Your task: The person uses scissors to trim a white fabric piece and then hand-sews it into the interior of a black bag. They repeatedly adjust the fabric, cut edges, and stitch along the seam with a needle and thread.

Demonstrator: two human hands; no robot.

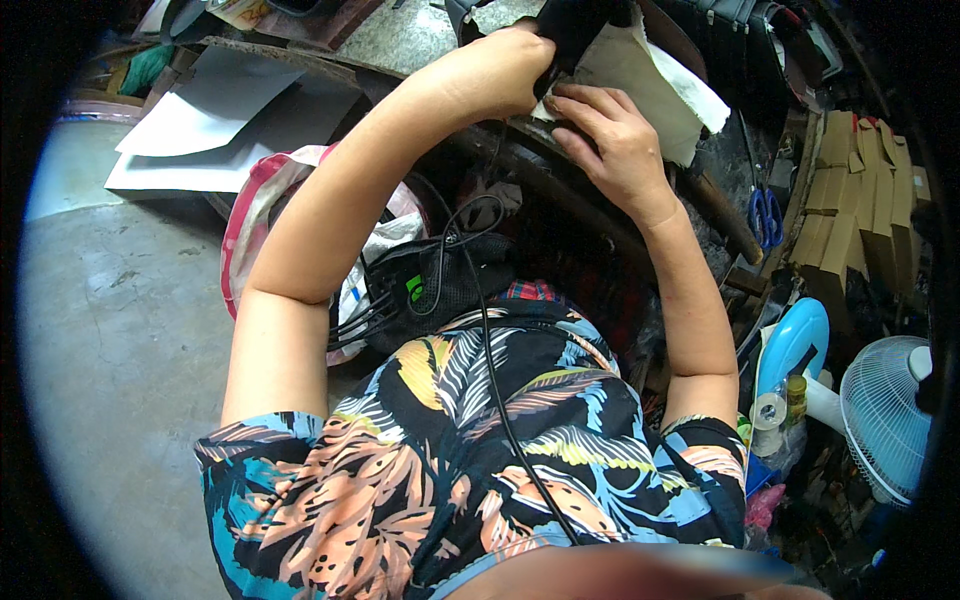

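Shirt: nearest the camera, a black top with a leaf-and-feather print (480, 450) fills the near middle; a thin black cable (492, 370) hangs down over it.
Left hand: at the far middle (515, 65), wrist bent and hand curled against a black piece of material (578, 40); its fingers are mostly hidden, so I cannot tell how firmly it grips.
Right hand: just right of the left and slightly nearer (620, 140), fingers bent, fingertips touching the near left corner of a cream sheet; the thumb sits apart from the forefinger, and I cannot tell whether it pinches.
Between the hands: a narrow gap, the two near each other but apart.
Cream sheet: beyond the right hand and reaching right of it (650, 85), its right edge curling up; the black piece lies along its left side, toward the left hand.
Far left: loose white sheets (215, 100) by the worktop (400, 38).
Right: blue-handled scissors (766, 215), folded cardboard (840, 200) and, nearer, a white fan (885, 415).
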